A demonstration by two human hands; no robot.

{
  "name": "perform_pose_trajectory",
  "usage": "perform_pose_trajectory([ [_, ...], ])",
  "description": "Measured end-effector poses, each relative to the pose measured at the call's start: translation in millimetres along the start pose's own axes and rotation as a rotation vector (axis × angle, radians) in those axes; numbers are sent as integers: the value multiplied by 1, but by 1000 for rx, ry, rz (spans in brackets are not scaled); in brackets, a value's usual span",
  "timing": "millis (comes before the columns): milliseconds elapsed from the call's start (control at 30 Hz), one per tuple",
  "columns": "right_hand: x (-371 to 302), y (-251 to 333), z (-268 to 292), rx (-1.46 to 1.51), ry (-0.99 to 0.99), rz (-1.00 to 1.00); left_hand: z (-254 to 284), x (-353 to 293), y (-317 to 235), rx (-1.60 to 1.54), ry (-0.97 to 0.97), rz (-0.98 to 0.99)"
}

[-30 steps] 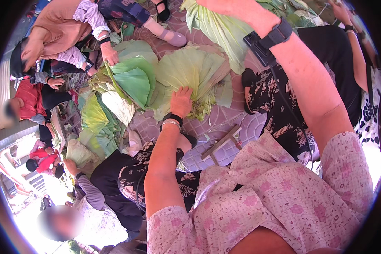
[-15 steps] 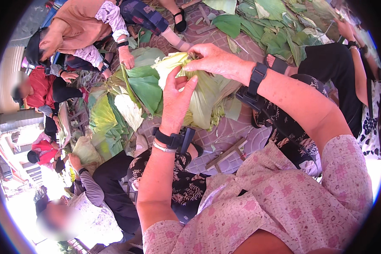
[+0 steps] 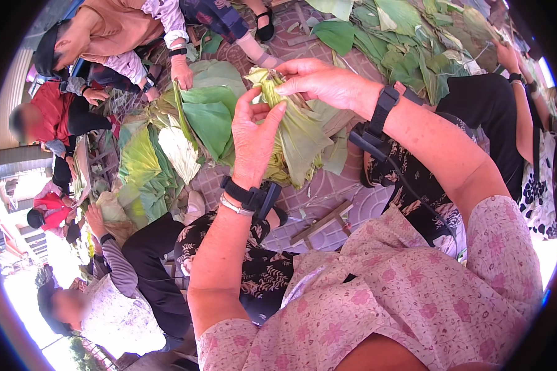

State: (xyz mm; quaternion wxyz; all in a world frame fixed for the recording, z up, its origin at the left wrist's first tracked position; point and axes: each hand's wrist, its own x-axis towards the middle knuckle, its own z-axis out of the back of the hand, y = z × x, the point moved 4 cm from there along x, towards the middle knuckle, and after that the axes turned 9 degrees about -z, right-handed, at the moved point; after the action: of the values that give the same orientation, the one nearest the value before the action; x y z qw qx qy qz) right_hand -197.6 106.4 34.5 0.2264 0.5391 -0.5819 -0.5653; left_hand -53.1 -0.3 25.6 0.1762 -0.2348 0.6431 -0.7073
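Raised in front of me is a bunch of large yellow-green leaves (image 3: 300, 139), its crumpled top gathered between my hands. My left hand (image 3: 254, 133) is closed on the left side of that top, thumb pointing up against the folds. From the right, my right hand (image 3: 325, 83) pinches the same gathered end, its fingertips partly hidden behind the leaf. The lower leaf edges hang loose below my hands. Just left of the bunch are broad dark green leaves (image 3: 210, 123), and beyond them a pale, whitish leaf (image 3: 181, 151).
A co-worker's hand (image 3: 181, 73) reaches onto the leaves at upper left. More people sit along the left, and another person's arm (image 3: 525, 117) is at the right. A leaf heap (image 3: 408, 52) covers the far paving. A small wooden stool (image 3: 322, 224) stands near my knees.
The pale leaf flap that spread left over my left fingers is now bunched narrower between my hands. Both hands keep nearly the same place; the view has shifted slightly.
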Motion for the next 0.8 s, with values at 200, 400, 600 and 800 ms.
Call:
perform_pose_trajectory([
  [200, -8, 14, -2, -26, 57, 49, 3, -3, -14, -155, -105, 83],
  [400, -1, 4, -13, -294, 86, 159, 4, 0, -1, -336, -27, 218],
  [600, -5, 6, -11, -252, 35, 156, 1, -1, -1, -453, 29, 163],
  [800, 4, -1, 2, -172, 10, 150, 3, 0, -2, -630, 54, 174],
])
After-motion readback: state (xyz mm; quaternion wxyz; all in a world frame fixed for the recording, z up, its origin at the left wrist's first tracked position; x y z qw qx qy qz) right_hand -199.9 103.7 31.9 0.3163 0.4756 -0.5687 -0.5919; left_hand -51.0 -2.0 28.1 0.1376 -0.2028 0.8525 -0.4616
